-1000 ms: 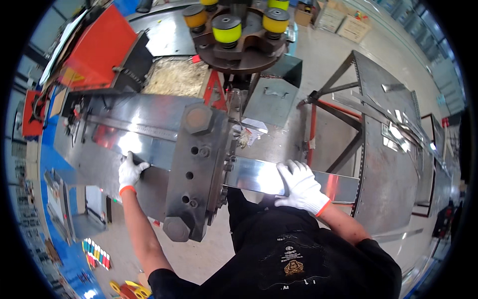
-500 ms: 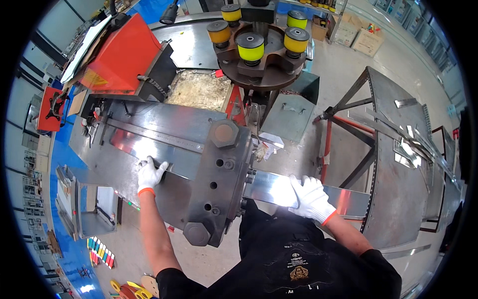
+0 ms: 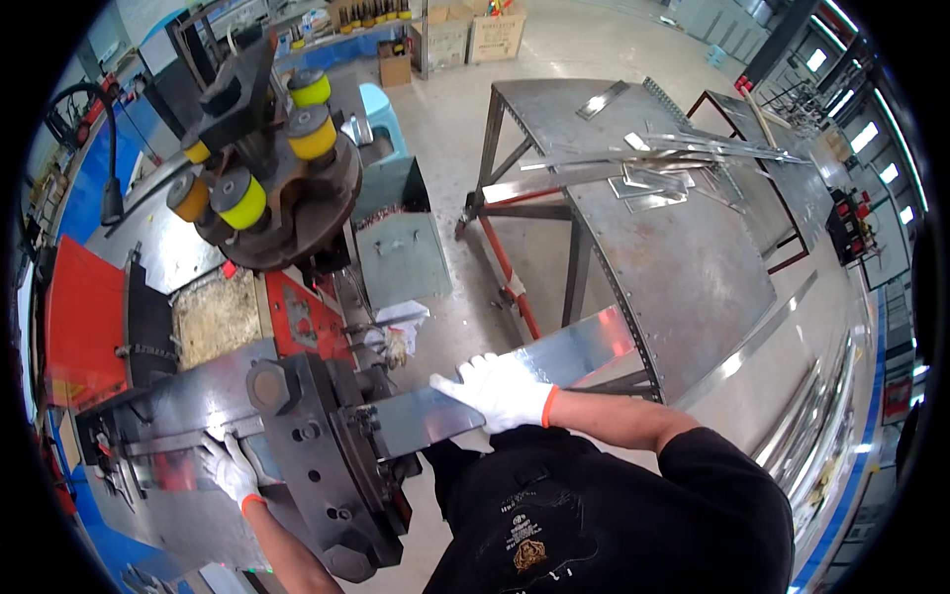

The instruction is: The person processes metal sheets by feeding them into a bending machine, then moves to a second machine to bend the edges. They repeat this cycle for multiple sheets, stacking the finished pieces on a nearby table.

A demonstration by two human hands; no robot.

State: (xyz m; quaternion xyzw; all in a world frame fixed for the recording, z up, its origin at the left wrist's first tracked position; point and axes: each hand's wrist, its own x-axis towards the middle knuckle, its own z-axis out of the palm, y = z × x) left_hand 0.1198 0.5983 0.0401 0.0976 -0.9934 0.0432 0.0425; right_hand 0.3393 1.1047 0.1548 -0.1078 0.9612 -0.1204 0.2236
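Desk (image 3: 683, 287), grey metal, standing at right. Steel block (image 3: 341, 465), dark, bolted, sitting lower left. Metal strip (image 3: 574, 351), shiny, extending from the block toward the desk. Right hand (image 3: 500, 391), white-gloved, lying across the strip; whether it is gripping, I cannot tell remotely. Left hand (image 3: 233, 470), gloved, spreading its fingers beside the block.

I see the left glove (image 3: 233, 467) and right glove (image 3: 500, 389) white with orange cuffs (image 3: 550, 406), a black T-shirt (image 3: 633, 500) with a gold emblem (image 3: 529, 556), and a silvery metal strip (image 3: 424, 423) tinged red. My feed also shows a bright red housing (image 3: 89, 319), grey-capped yellow and amber cylinders (image 3: 242, 206), and a rust-mottled grey steel table (image 3: 683, 277).
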